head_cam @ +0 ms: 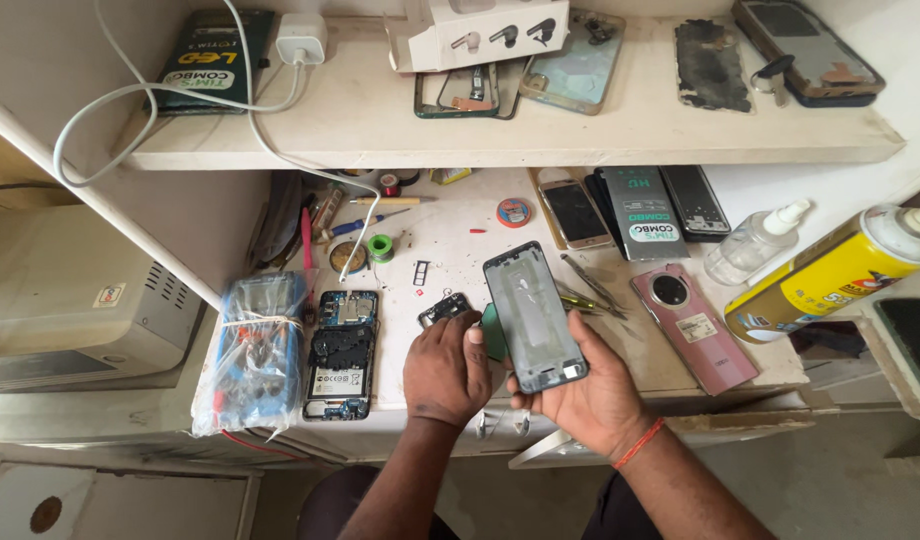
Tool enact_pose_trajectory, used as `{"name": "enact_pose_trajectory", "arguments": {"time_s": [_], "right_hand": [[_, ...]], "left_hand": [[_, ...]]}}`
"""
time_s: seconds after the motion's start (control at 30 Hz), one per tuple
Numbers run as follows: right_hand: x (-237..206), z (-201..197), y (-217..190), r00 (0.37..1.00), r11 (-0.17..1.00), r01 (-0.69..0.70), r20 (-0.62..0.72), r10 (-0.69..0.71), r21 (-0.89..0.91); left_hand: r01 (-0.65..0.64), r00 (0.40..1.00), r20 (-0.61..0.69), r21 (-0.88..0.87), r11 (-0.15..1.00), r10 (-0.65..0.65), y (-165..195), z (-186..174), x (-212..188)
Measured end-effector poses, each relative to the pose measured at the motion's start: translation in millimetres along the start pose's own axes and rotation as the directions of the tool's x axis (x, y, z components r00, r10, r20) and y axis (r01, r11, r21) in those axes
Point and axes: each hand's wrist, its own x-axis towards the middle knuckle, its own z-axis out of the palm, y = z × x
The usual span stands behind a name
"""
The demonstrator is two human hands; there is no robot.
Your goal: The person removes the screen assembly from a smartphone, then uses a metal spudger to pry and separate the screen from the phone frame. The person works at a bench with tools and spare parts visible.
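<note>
My right hand [580, 390] cradles a dark rectangular phone frame with a pale grey inner plate [533, 315], its grip closed around the lower end, above the bench [450, 235]. My left hand [445, 368] curls loosely beside it, near a small black camera module [444, 308]; I cannot tell whether it grips anything.

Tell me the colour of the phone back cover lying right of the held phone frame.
The phone back cover is pink, with a round black camera ring; the head view shows it plainly on the workbench.
</note>
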Motion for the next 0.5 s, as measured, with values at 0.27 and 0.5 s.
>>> {"name": "enact_pose_trajectory", "arguments": {"time_s": [0.27,0.5], "right_hand": [[4,9,6,0.999,0.995,-0.015,-0.040,0.011,-0.096],[13,11,14,0.977,0.961,-0.006,-0.209,-0.054,-0.277]], "left_hand": [[0.066,0.997,0.041,-0.093,0.993,-0.063,1,-3,2],[0.207,0.978,0.065,-0.167,0.964,-0.198,-4,-3,3]]}}
